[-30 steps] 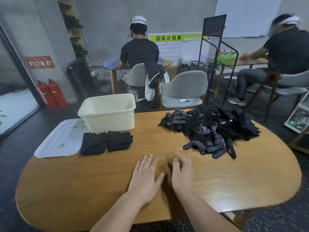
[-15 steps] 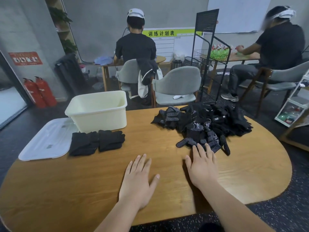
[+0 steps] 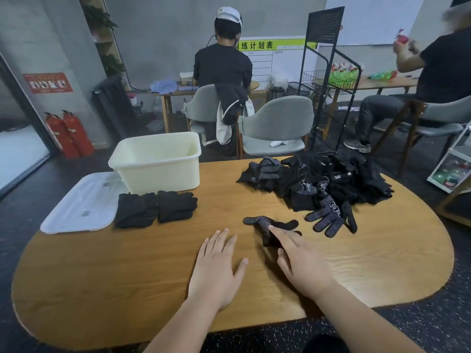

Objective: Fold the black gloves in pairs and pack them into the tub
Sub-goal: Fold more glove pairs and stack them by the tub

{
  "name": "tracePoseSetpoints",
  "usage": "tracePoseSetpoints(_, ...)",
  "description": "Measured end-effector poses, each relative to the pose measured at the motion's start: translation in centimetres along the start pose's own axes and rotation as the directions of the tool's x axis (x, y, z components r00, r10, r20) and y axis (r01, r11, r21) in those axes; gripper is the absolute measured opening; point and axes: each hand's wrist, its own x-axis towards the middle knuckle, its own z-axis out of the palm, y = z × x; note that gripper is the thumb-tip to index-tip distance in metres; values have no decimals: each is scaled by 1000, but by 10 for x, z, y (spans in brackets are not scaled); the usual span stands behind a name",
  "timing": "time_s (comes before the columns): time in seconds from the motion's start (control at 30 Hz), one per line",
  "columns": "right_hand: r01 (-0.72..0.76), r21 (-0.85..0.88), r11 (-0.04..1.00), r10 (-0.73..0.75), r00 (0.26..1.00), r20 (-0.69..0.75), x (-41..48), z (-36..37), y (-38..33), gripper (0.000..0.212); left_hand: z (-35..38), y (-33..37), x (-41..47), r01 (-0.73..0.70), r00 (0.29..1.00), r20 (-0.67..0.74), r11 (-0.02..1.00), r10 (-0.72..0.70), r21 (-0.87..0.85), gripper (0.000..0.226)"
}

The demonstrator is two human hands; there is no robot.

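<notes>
A single black dotted glove (image 3: pixel 265 223) lies flat on the wooden table (image 3: pixel 127 263), apart from the loose pile of black gloves (image 3: pixel 339 182) at the back right. My right hand (image 3: pixel 300 263) lies over the glove's near end with straight fingers pressing on it. To its left, my left hand (image 3: pixel 216 271) rests flat on the bare table, holding nothing. Two folded glove pairs (image 3: pixel 155 207) sit side by side in front of the cream tub (image 3: pixel 158 171), whose visible inside shows no gloves.
The tub's white lid (image 3: pixel 79 202) lies flat left of the tub. Another dotted glove (image 3: pixel 328 219) sprawls at the pile's near edge. Grey chairs (image 3: pixel 277 123), a black wire rack (image 3: pixel 328 80) and two seated people are behind the table.
My right hand reached to the pile and drew one dotted glove back toward me. My left hand stayed flat on the table. The camera moved closer to the table.
</notes>
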Motion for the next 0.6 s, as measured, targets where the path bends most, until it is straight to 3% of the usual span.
tracePoseSetpoints(0.17, -172, -107, 979, 167, 985, -52, 2, 5, 10, 42, -2, 1, -1, 7, 999, -30, 997, -10, -76, 67)
tracePoseSetpoints(0.3, 50, -106, 993, -52, 998, -23, -2, 3, 4, 45, -4, 2, -3, -41, 997, -72, 996, 36, -79, 62)
tracePoseSetpoints(0.4, 163, -70, 984, -164, 986, -5, -7, -1, -4, 51, -6, 4, -7, -161, 979, -134, 986, 154, -46, 54)
tracePoseSetpoints(0.5, 160, -1, 987, -160, 987, 0, -10, 1, -6, 52, -4, 4, -11, -296, 941, -181, 955, 287, -27, 45)
tracePoseSetpoints(0.6, 60, 66, 996, -56, 996, -65, -13, 2, -8, 47, -3, 5, -9, -303, 946, -119, 953, 300, -7, 49)
